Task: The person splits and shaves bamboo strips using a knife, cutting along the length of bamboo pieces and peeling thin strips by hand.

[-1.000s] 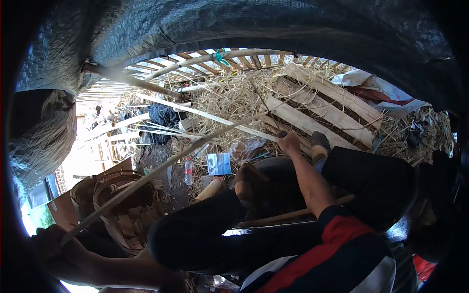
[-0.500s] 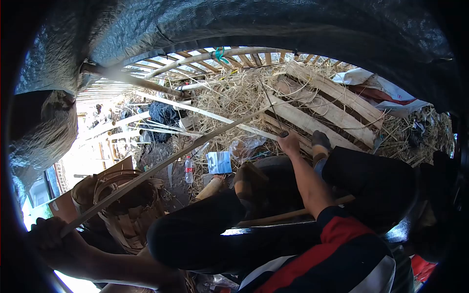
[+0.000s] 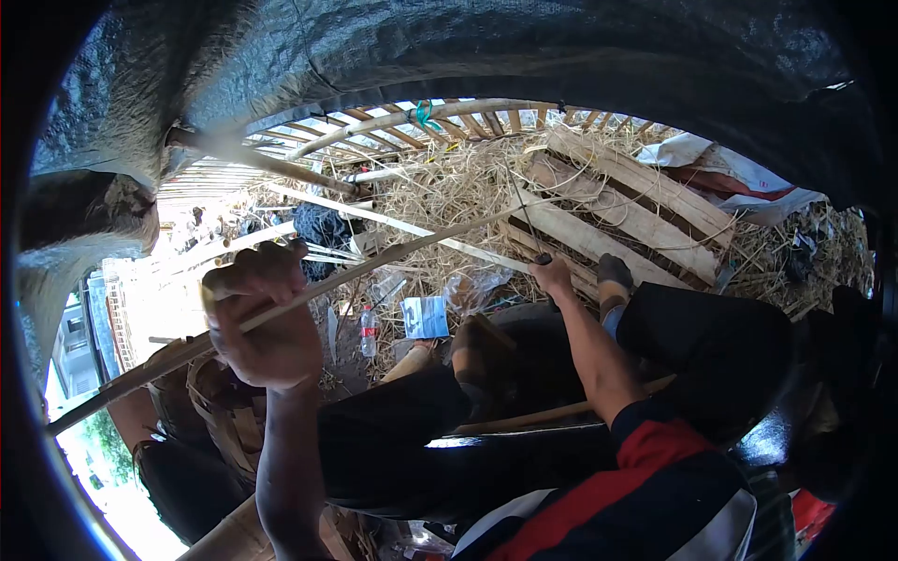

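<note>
A long bamboo strip (image 3: pixel 379 265) slants across the view from the lower left toward the straw. My left hand (image 3: pixel 267 323) is raised at the left, its fingers curled around the strip partway along it. In my right hand (image 3: pixel 552 278) is the dark handle of a knife (image 3: pixel 527 217), fingers closed on it. The thin blade points up and away and crosses the strip near its far end; whether they touch I cannot tell. A second, pale strip (image 3: pixel 393 222) runs behind the first and ends near my right hand.
Wooden slats (image 3: pixel 645 201) lie on straw (image 3: pixel 449 187) at the back right. A plastic bottle (image 3: pixel 368 332) and a blue-white packet (image 3: pixel 425 318) are on the ground near my feet. A woven basket (image 3: pixel 229 411) stands at lower left. Dark sheeting (image 3: pixel 524 47) hangs overhead.
My left hand has moved up and right along the bamboo strip, from its near end to partway along it. My right hand and the knife have hardly moved.
</note>
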Tool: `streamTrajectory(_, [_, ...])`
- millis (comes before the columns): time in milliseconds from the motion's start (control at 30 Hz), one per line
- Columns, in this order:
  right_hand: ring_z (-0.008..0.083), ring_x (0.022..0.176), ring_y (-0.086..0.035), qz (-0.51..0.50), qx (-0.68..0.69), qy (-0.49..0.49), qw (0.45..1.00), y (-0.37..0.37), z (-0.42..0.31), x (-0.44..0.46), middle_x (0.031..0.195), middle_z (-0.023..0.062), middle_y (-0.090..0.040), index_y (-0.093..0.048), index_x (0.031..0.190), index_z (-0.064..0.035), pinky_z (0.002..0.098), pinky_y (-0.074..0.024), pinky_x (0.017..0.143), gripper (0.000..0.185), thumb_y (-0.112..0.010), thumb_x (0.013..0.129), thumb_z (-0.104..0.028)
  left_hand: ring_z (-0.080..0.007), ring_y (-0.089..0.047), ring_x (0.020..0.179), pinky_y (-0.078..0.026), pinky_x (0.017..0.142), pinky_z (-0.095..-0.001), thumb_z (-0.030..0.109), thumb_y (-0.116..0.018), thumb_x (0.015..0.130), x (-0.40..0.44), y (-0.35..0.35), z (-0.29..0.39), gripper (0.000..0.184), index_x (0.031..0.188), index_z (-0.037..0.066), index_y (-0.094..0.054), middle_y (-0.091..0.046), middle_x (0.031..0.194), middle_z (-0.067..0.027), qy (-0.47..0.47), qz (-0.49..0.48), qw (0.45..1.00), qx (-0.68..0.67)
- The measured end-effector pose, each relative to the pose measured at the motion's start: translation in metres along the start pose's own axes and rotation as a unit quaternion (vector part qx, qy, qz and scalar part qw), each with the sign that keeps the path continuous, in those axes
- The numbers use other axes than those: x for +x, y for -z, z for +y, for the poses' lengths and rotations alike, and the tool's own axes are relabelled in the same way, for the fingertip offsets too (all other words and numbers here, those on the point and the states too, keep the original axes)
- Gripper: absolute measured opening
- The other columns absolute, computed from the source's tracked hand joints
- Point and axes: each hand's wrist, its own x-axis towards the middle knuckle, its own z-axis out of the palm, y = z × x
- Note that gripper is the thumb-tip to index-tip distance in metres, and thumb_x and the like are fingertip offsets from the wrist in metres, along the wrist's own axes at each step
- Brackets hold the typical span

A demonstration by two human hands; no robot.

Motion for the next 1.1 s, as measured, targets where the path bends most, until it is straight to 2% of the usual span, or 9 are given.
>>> streamTrajectory(167, [0.0346,0.078,-0.064,-0.011,-0.002,0.015,1.0,0.013,-0.008,-0.013,0.077,0.0236,-0.064,-0.063,0.078,0.005,0.043,-0.0471,0.066,0.042,-0.065,0.063,-0.034,-0.0116,-0.028,0.051,-0.027,0.055,-0.0311,0.03,-0.034,0.095,-0.015,-0.004,-0.009,0.033,0.067,0.014,-0.04,-0.03,0.054,0.0032,0.136,-0.051,0.989,-0.004])
streamTrajectory(333, [0.0363,0.069,-0.063,0.021,0.058,0.127,0.99,0.009,-0.005,-0.028,0.066,0.0202,-0.062,-0.057,0.068,0.005,0.0431,-0.047,0.062,0.035,-0.065,0.064,-0.029,-0.0133,-0.03,0.05,-0.029,0.055,-0.0321,0.031,-0.034,0.096,-0.017,0.002,-0.022,0.033,0.07,0.011,-0.04,-0.033,0.055,0.0011,0.143,-0.091,0.985,-0.033])
streamTrajectory(467, [0.0349,0.069,-0.064,0.006,0.008,0.072,0.997,-0.01,0.004,-0.009,0.066,0.0188,-0.062,-0.059,0.07,0.0043,0.0427,-0.0472,0.062,0.034,-0.066,0.063,-0.028,-0.0157,-0.031,0.05,-0.03,0.055,-0.0329,0.033,-0.028,0.097,-0.026,0.002,-0.038,0.038,0.074,0.007,-0.042,-0.035,0.055,-0.0034,0.125,-0.169,0.978,0.015])
streamTrajectory(533, [0.0242,0.048,-0.052,0.052,0.069,0.128,0.988,-0.016,0.009,-0.004,0.049,0.0108,-0.051,-0.053,0.056,0.0005,0.0404,-0.0393,0.05,0.028,-0.065,0.065,-0.023,-0.016,-0.03,0.05,-0.03,0.054,-0.0331,0.032,-0.026,0.098,-0.024,0.003,-0.04,0.041,0.07,0.006,-0.041,-0.034,0.054,-0.003,0.14,-0.205,0.969,0.015])
streamTrajectory(567, [0.0242,0.048,-0.052,0.053,0.069,0.126,0.988,-0.013,0.007,-0.009,0.049,0.0108,-0.051,-0.053,0.056,0.0005,0.0404,-0.0393,0.05,0.028,-0.065,0.065,-0.023,-0.0152,-0.035,0.046,-0.038,0.054,-0.0324,0.029,-0.04,0.097,-0.024,-0.001,-0.04,0.044,0.062,0.002,-0.045,-0.038,0.05,-0.004,0.153,-0.154,0.976,0.003])
streamTrajectory(767, [0.0228,0.049,-0.053,0.081,0.076,0.281,0.953,-0.016,0.003,-0.02,0.052,0.0112,-0.054,-0.053,0.059,-0.0002,0.0385,-0.0399,0.05,0.023,-0.064,0.065,-0.02,-0.0146,-0.026,0.045,-0.03,0.05,-0.0325,0.025,-0.029,0.097,-0.027,-0.006,-0.04,0.042,0.063,0.004,-0.041,-0.027,0.048,-0.0014,0.111,-0.128,0.982,0.085])
streamTrajectory(867, [0.0345,0.075,-0.065,-0.001,0.03,0.192,0.981,-0.014,0.008,-0.011,0.072,0.0198,-0.065,-0.064,0.074,0.0019,0.0437,-0.0484,0.066,0.034,-0.064,0.065,-0.031,-0.0141,-0.023,0.044,-0.028,0.05,-0.0331,0.024,-0.027,0.096,-0.019,-0.011,-0.037,0.042,0.062,0.006,-0.041,-0.022,0.047,-0.0004,0.163,-0.094,0.979,0.079])
streamTrajectory(933, [0.0325,0.075,-0.065,0.047,-0.049,-0.031,0.997,-0.01,0.011,0.001,0.074,0.0207,-0.065,-0.064,0.076,0.0023,0.0425,-0.0482,0.066,0.036,-0.066,0.065,-0.032,-0.0139,-0.023,0.044,-0.028,0.05,-0.033,0.024,-0.027,0.097,-0.021,-0.012,-0.039,0.042,0.062,0.006,-0.041,-0.022,0.048,-0.0001,0.148,-0.092,0.982,0.073])
streamTrajectory(1100, [0.0383,0.081,-0.063,0.054,-0.051,-0.008,0.997,-0.004,0.022,0.01,0.078,0.0256,-0.064,-0.065,0.077,0.0061,0.0443,-0.0482,0.071,0.041,-0.067,0.064,-0.033,-0.0133,-0.024,0.044,-0.028,0.05,-0.0333,0.023,-0.025,0.098,-0.018,-0.02,-0.037,0.042,0.06,0.009,-0.037,-0.02,0.049,0.0006,0.172,-0.083,0.978,0.079])
